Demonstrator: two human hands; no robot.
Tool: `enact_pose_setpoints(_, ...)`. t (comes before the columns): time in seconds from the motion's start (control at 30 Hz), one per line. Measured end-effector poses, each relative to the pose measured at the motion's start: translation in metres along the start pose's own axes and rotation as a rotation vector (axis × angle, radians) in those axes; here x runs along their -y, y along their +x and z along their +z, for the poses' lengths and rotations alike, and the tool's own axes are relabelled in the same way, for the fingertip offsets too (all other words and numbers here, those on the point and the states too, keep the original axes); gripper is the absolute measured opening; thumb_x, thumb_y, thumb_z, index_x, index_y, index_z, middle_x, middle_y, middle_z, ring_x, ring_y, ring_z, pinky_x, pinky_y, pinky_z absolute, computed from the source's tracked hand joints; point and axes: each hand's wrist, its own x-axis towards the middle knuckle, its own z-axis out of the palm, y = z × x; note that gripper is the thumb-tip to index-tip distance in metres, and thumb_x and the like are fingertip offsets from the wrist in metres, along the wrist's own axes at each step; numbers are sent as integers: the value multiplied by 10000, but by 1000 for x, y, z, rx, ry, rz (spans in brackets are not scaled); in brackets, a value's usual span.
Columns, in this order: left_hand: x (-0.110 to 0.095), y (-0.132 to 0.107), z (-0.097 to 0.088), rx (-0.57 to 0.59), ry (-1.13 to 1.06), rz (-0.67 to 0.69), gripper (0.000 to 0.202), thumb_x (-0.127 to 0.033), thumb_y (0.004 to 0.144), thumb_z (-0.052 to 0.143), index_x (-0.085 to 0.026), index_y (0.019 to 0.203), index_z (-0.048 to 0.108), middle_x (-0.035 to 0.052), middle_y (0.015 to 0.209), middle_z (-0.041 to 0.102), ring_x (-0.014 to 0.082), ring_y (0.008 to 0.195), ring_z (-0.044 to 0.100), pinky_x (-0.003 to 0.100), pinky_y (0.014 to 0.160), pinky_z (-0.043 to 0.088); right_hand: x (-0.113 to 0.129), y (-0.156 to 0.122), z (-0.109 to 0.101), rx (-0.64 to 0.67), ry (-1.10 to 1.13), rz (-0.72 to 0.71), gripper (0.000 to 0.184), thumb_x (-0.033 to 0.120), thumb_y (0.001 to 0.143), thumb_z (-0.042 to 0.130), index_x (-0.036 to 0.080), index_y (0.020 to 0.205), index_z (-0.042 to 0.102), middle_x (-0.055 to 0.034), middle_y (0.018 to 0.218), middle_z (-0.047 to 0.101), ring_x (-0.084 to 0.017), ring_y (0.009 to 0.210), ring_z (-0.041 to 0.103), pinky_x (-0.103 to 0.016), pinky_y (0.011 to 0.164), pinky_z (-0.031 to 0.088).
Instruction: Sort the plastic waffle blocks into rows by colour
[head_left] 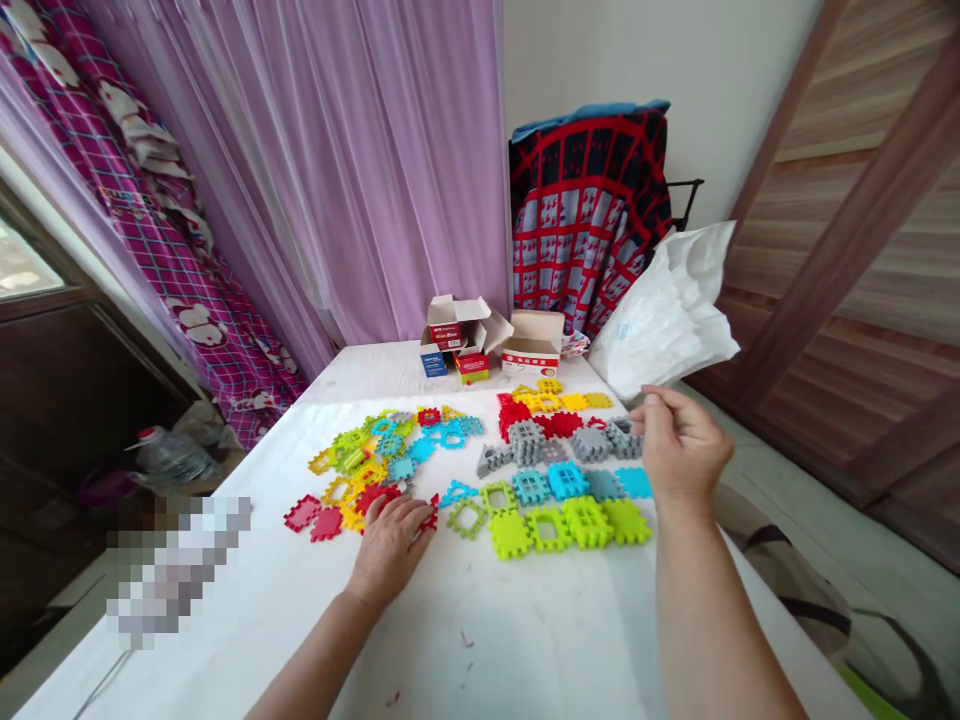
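My left hand [390,540] rests palm down at the near edge of a mixed pile, fingers extended over red interlocking tiles [375,495]. Another red piece [432,512] shows beside its fingertips. Raised at the right table edge, my right hand [679,445] has thumb and fingers pinched together; whatever is between them is hidden. Grey tiles [591,444] lie just left of it. Sorted by colour below those are blue tiles [568,480] and green tiles [586,522], some stacked. Red tiles [562,425] and yellow tiles [574,401] lie farther back.
Small open cardboard boxes [532,357] stand at the table's back. A white plastic bag [660,315] leans at the back right corner. Loose green tiles [349,440] and yellow tiles [337,490] fill the left pile. Small red scraps [467,640] dot the white tabletop [540,640].
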Motion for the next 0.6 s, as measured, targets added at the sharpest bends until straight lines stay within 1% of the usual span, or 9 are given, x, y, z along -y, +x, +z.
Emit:
enact_pose_setpoints(0.13,4,-12,-9,-38,50,-16,172,-299,853,549,-268,925,703,53,1089,721,271,1093,606,492,988,358,11,15,-2,-54,112,6,237,303,781,572,129,862,712,16,537,611,-105,423,542,-221,481,451)
enact_pose_setpoints(0.2,0,-14,-11,-81,91,-41,164,-327,831,574,-258,908,700,67,1114,709,289,1104,596,494,987,360,18,22,-3,-110,176,1,222,282,761,577,123,840,712,19,527,598,-100,408,527,-219,455,439)
enact_pose_setpoints(0.27,-10,-14,-11,-128,124,-67,175,-365,822,591,-245,908,685,85,1156,687,303,1122,578,493,982,364,23,26,-4,-158,231,5,212,269,747,586,123,834,714,23,528,592,-95,399,516,-217,436,429)
enact_pose_setpoints(0.33,-25,-11,-7,-158,124,-75,186,-386,821,603,-237,915,662,96,1169,670,302,1111,571,490,974,367,27,26,-5,-172,254,8,203,263,745,594,129,833,718,25,534,595,-92,402,514,-217,432,428)
enact_pose_setpoints(0.4,-42,-6,-1,-143,95,-70,195,-392,814,622,-243,936,651,94,1145,664,292,1069,575,493,960,372,31,24,-8,-153,238,-4,198,258,757,596,133,844,723,23,542,603,-92,413,524,-219,442,437)
enact_pose_setpoints(0.47,-56,0,6,-103,62,-76,217,-388,795,647,-252,964,653,91,1124,658,291,1041,574,504,942,380,34,22,-10,-140,208,-27,198,255,771,596,133,857,727,20,547,609,-93,421,531,-219,449,445)
enact_pose_setpoints(0.53,-65,4,12,-84,40,-95,195,-364,785,657,-253,945,661,90,1116,653,293,1036,569,512,931,383,36,21,-13,-141,189,-46,200,249,776,596,129,867,728,16,550,616,-93,424,534,-219,448,448)
enact_pose_setpoints(0.6,-68,6,14,-84,26,-108,112,-313,786,645,-250,876,666,85,1100,655,290,1033,566,513,929,382,38,21,-14,-144,187,-55,199,241,776,594,125,867,728,14,550,618,-92,420,530,-218,445,448)
